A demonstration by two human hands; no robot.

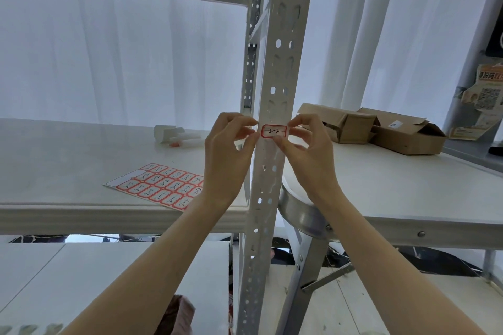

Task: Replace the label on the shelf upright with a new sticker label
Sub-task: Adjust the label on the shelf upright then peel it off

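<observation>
A white perforated shelf upright (280, 68) runs up the middle of the view. On its front face, at hand height, is a small red-bordered sticker label (274, 131) with black handwriting. My left hand (228, 152) pinches the label's left edge between thumb and forefinger. My right hand (307, 147) pinches its right edge the same way. Whether the label is stuck flat to the metal I cannot tell. A sheet of several matching red-bordered labels (160, 185) lies on the white shelf board (68, 160) to the left, with a few spots peeled off.
White tubes and a paper roll (177, 136) lie at the back of the left shelf. Two open cardboard boxes (381, 128) sit on the right shelf board. A metal stool (302, 215) stands behind the upright. Stickers cover a post (481, 100) at far right.
</observation>
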